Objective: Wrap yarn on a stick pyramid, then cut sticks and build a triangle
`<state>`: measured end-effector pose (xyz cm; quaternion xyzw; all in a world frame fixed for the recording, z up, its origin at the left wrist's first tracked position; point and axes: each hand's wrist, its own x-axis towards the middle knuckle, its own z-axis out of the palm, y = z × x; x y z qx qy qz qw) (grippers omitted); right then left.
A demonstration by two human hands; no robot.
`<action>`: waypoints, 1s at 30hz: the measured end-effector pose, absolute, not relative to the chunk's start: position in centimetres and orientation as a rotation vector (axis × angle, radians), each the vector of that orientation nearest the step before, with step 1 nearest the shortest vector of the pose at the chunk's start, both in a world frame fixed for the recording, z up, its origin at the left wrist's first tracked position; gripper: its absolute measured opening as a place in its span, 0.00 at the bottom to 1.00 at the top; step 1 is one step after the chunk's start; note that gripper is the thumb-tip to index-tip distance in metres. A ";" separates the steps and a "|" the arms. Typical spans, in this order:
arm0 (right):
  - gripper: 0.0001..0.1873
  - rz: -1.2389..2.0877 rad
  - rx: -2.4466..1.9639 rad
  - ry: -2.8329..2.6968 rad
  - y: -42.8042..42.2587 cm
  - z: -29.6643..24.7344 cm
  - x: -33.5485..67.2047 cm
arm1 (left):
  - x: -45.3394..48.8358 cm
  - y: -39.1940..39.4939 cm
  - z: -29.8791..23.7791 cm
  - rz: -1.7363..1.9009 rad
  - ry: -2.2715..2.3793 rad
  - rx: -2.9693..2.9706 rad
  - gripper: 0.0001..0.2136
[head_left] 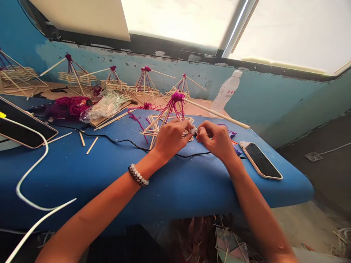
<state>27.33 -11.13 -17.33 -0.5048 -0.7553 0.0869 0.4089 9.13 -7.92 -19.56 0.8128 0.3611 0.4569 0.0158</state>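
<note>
In front of me on the blue padded table [161,186] stands a model of thin wooden sticks [150,128], its tripod top bound with purple yarn [177,97]. My left hand [174,136], with bead bracelets on the wrist, is closed in a pinch at the model's near right side. A small whitish piece [193,130] shows at its fingertips; its kind is too small to tell. My right hand [215,138] is closed just right of that piece, fingertips curled together; what they grip is hidden. One long stick [219,114] juts from the yarn knot above my right hand.
Similar stick models [145,82] line the wall. A purple yarn pile [68,106] and a plastic bag of sticks [106,106] lie left. A bottle [226,91] and a phone [261,159] are right. A black cable [117,141] crosses the table; a tablet [22,124] sits far left.
</note>
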 end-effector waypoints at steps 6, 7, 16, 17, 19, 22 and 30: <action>0.08 0.265 -1.253 -1.829 -10.8 -17.6 27.4 | 9.1 -8.0 -19.5 1.401 1.136 2.525 0.03; 0.08 0.280 -1.244 -1.827 -10.8 -17.6 27.3 | 9.1 -8.1 -19.5 1.396 1.139 2.526 0.03; 0.17 0.577 -1.150 -1.718 -10.6 -17.9 27.2 | 9.1 -8.2 -19.3 1.407 1.112 2.569 0.02; 0.16 0.582 -1.150 -1.711 -10.6 -18.0 27.2 | 9.1 -8.2 -19.3 1.412 1.106 2.571 0.02; 0.15 0.569 -1.158 -1.706 -10.6 -18.1 27.2 | 9.1 -8.2 -19.3 1.418 1.097 2.578 0.02; 0.13 0.555 -1.168 -1.708 -10.6 -18.2 27.3 | 9.0 -8.2 -19.3 1.410 1.074 2.596 0.02; 0.14 0.549 -1.133 -1.713 -10.8 -17.9 27.0 | 8.9 -8.1 -19.4 1.394 1.058 2.607 0.02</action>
